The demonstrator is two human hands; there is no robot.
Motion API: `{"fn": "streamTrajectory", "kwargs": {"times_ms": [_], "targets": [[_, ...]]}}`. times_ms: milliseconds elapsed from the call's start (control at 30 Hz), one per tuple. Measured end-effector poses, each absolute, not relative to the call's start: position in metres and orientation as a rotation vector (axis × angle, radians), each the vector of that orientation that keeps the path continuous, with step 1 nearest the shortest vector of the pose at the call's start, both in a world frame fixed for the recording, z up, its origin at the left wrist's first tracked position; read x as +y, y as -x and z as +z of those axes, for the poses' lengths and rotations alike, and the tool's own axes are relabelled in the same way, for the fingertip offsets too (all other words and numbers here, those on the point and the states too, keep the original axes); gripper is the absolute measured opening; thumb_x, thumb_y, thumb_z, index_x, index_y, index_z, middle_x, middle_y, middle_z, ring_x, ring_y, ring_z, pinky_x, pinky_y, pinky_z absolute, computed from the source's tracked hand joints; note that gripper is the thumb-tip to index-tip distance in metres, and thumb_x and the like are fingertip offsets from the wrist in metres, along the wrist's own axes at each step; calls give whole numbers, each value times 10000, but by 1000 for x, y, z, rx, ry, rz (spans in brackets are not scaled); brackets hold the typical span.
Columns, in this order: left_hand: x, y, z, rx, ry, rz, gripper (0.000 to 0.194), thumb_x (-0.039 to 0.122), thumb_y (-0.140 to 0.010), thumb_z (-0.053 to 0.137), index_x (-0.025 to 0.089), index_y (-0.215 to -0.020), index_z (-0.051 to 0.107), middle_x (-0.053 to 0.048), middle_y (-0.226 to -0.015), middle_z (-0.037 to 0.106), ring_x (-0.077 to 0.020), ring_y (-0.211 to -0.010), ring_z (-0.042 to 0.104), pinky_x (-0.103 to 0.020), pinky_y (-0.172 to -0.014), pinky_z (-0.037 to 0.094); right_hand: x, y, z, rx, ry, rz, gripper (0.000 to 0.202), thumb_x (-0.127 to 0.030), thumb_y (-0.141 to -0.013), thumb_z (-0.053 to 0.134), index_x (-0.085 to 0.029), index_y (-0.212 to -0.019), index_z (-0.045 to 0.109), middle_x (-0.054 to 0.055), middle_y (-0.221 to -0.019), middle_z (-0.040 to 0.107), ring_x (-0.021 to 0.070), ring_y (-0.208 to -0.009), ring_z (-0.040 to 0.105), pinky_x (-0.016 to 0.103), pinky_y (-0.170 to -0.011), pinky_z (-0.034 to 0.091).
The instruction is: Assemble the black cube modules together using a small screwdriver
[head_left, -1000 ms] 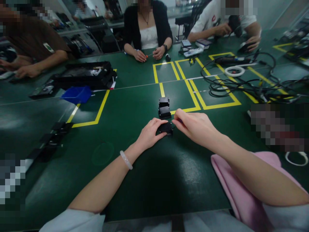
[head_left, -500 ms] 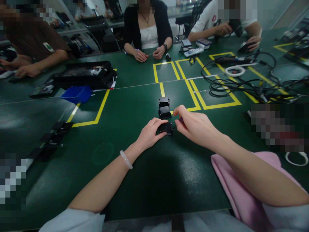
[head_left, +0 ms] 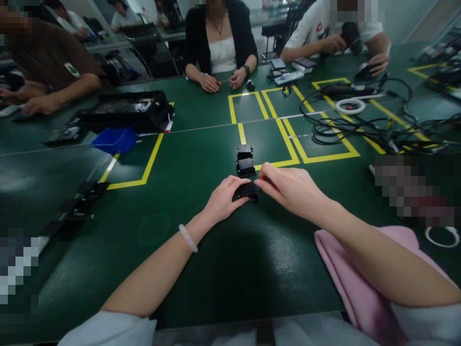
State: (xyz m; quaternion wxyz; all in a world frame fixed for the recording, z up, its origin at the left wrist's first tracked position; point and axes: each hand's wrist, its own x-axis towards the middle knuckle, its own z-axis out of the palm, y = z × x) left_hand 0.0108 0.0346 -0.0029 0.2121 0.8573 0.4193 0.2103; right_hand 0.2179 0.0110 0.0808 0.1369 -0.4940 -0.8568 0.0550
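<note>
A small black rectangular block lies on the green table, with small metal bits at its side. My left hand grips it from the left, thumb at the near edge and fingers at the far edge. At the block's right side, my right hand is closed in a pinch. Whatever those fingers hold is hidden or too small to name. Just beyond stand two similar black blocks, the nearer block and the farther block, in line with the held one.
More black blocks lie in a row at left, near a blue bin and a black tray. Tangled black cables spread at right. A pink cloth is under my right forearm. Several co-workers sit across the table.
My right hand has moved slightly left, and its fingertips are now close against the block's right side. My left hand and the block have stayed put.
</note>
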Motion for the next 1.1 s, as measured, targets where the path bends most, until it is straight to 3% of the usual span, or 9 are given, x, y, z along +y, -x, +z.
{"fn": "streamTrajectory", "kwargs": {"times_ms": [200,367,567,733,867,1000,1100], "targets": [[34,-11,-2,1156,-2365,597,419,294,-847,591,259,-1253,491,-61,-1141,539,-232,-1086,508,-403,-951,435,11,-219,79,-2429,1480,117,202,-281,-917,372,-183,-1061,475,5,-755,654,143,-592,575,247,-528,254],[34,-11,-2,1155,-2361,600,406,300,-851,583,250,-1243,491,-62,-1136,541,-234,-1083,510,-400,-944,438,11,-219,79,-2473,1471,77,226,-364,-941,350,-196,-965,499,10,-761,655,149,-608,586,249,-516,243],[34,-11,-2,1158,-2362,595,424,291,-847,587,261,-1257,484,-63,-1142,537,-237,-1078,513,-411,-938,440,10,-218,79,-2428,1493,108,221,-302,-921,369,-183,-1083,462,4,-748,653,145,-588,580,246,-516,249],[34,-11,-2,1159,-2366,590,413,298,-849,587,253,-1248,488,-60,-1149,537,-233,-1086,509,-401,-944,439,11,-218,79,-2461,1480,85,216,-350,-938,358,-192,-994,494,5,-755,654,149,-601,589,252,-513,247],[35,-11,-2,1158,-2370,590,416,303,-846,591,253,-1247,489,-61,-1153,538,-233,-1084,510,-406,-947,438,11,-219,79,-2436,1475,91,191,-286,-920,379,-189,-1053,476,-3,-758,655,147,-601,588,248,-528,265],[34,-11,-2,1153,-2366,602,406,303,-849,586,251,-1240,493,-62,-1139,544,-236,-1090,511,-410,-949,437,11,-219,79,-2449,1469,110,218,-361,-934,368,-195,-1011,487,2,-753,655,152,-606,591,248,-519,252],[34,-11,-2,1154,-2361,598,414,311,-848,587,256,-1247,490,-64,-1149,542,-240,-1097,507,-414,-952,434,11,-219,78,-2455,1480,106,201,-330,-931,362,-196,-1003,493,1,-732,651,145,-583,578,247,-520,246]]}}
